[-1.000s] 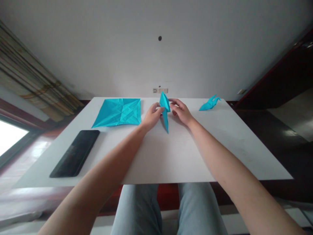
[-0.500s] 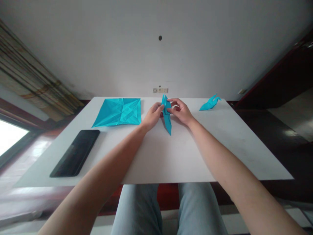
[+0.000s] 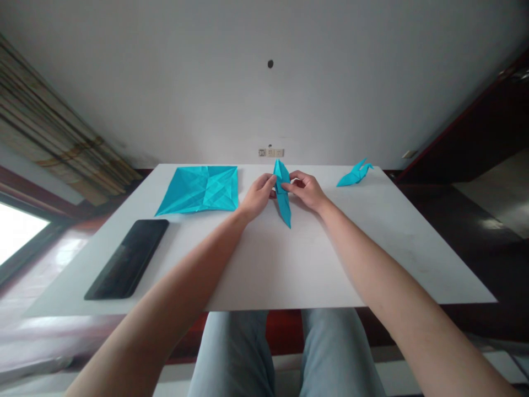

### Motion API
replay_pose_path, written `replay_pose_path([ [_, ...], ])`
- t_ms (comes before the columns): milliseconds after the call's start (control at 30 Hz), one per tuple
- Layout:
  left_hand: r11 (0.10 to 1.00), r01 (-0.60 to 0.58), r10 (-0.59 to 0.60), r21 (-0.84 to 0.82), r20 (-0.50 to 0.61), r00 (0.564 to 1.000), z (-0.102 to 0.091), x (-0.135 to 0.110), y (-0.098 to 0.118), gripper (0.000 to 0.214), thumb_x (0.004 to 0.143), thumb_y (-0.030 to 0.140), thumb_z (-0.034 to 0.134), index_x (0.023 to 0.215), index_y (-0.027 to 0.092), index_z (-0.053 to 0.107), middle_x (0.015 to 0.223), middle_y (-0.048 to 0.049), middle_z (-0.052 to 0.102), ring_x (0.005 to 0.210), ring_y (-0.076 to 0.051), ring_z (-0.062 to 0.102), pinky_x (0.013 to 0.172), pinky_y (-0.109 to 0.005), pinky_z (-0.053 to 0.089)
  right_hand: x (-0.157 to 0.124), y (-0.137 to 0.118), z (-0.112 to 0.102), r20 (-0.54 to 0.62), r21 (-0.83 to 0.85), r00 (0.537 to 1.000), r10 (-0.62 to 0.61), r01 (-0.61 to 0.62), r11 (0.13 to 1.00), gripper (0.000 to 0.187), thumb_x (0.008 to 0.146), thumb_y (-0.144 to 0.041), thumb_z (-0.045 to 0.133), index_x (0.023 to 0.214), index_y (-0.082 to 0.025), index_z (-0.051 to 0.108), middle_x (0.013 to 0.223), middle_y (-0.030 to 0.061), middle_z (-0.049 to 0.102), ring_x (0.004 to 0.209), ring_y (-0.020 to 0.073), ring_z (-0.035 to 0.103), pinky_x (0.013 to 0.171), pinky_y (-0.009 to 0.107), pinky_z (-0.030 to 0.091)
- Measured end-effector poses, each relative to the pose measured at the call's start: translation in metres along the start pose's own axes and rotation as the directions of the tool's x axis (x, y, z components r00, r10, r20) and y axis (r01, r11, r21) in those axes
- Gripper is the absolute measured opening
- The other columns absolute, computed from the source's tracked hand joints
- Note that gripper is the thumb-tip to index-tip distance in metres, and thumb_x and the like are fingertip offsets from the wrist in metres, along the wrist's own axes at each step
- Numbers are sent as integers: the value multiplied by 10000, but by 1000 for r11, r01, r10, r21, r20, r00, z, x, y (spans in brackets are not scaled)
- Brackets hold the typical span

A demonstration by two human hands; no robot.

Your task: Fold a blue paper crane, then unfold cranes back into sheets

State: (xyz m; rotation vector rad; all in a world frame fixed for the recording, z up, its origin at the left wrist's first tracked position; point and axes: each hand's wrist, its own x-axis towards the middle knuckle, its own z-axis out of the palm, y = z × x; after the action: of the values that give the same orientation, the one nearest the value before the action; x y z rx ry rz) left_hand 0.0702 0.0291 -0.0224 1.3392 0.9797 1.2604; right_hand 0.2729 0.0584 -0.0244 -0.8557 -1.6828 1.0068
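My left hand (image 3: 257,197) and right hand (image 3: 308,190) both pinch the folded paper (image 3: 283,194) from opposite sides, which steadies it over the table (image 3: 289,264).

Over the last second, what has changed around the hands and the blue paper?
The right hand closed its fingers onto the narrow folded paper, which the left hand already pinched. The paper's lower tip swung slightly right. The creased sheet, small folded figure and black tablet stayed put.

Front of table (image 3: 289,264): lay free.
Left: creased sheet (image 3: 201,189) and black tablet (image 3: 127,258) blocked.
Far right: paper crane (image 3: 354,174) stood.
Centre back: folded paper (image 3: 283,193) blocked.
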Motion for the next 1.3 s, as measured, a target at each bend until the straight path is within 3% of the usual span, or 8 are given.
replay_pose_path([
  [300, 996, 22, -19, -84, 33, 999, 0, -1, -1, 356, 1174, 497, 571, 1086, 184, 717, 1040, -50, 789, 731, -143, 759, 769, -281, 652, -1, -7, 1, -13, 99, 999, 42, -40, 994, 275, 764, -447, 910, 899, -245, 782, 777, -30, 726, 687, 158, 579, 664, 316, 446],
  [600, 993, 79, -82, -91, -33, 996, 4, 2, 4, 58, 1079, 191, 647, 1033, 188, 682, 874, 3, 777, 680, -114, 748, 744, -235, 637, -3, -14, -1, 45, 131, 999, 26, -32, 991, 140, 749, -348, 840, 802, -255, 750, 751, -35, 680, 716, 164, 568, 687, 315, 471],
  [667, 994, 60, -66, -92, -69, 995, 3, 3, 4, 56, 1072, 171, 653, 1025, 187, 679, 872, 1, 781, 689, -108, 744, 741, -224, 634, -4, -16, -1, 55, 158, 997, 52, -60, 986, 206, 780, -428, 866, 791, -244, 774, 791, -15, 687, 735, 166, 574, 712, 324, 480],
  [767, 993, 28, -49, -117, -183, 982, 0, 5, 3, 74, 1087, 174, 640, 1017, 192, 654, 860, 11, 768, 655, -95, 721, 697, -208, 611, -5, -17, 0, 114, 212, 983, 147, -168, 963, 558, 898, -784, 752, 836, -234, 824, 879, 45, 749, 760, 195, 619, 720, 357, 492],
  [867, 989, 7, -43, -149, -235, 971, -3, 8, 3, 65, 1096, 208, 669, 1036, 196, 647, 896, 5, 776, 656, -96, 726, 705, -217, 614, -4, -14, 2, 119, 109, 984, 132, -145, 983, 760, 902, -967, 667, 789, -229, 808, 974, 73, 775, 799, 203, 645, 738, 368, 503],
  [1033, 986, -2, -23, -169, -143, 989, -4, 6, 4, 114, 1119, 298, 704, 1083, 196, 668, 907, -3, 778, 691, -100, 730, 762, -237, 622, 1, -3, 5, 65, 53, 997, 50, -53, 997, 643, 705, -799, 1004, 970, -272, 747, 903, -23, 709, 678, 134, 503, 637, 306, 424],
  [1167, 987, 28, -42, -156, -84, 996, -3, 2, 6, 213, 1115, 409, 738, 1102, 204, 679, 926, -3, 780, 719, -101, 727, 782, -232, 614, 2, 2, 5, 58, 143, 997, 42, -50, 988, 690, 699, -713, 1051, 1124, -314, 683, 858, -61, 664, 659, 133, 499, 611, 289, 427],
  [1300, 982, 70, -75, -174, -23, 997, -2, -1, 9, 168, 1119, 374, 695, 1120, 206, 692, 920, 0, 765, 744, -109, 735, 804, -242, 616, 2, 1, 4, 51, 174, 998, 44, -52, 983, 669, 721, -716, 1039, 1061, -310, 630, 839, -64, 647, 689, 139, 532, 627, 281, 456],
])
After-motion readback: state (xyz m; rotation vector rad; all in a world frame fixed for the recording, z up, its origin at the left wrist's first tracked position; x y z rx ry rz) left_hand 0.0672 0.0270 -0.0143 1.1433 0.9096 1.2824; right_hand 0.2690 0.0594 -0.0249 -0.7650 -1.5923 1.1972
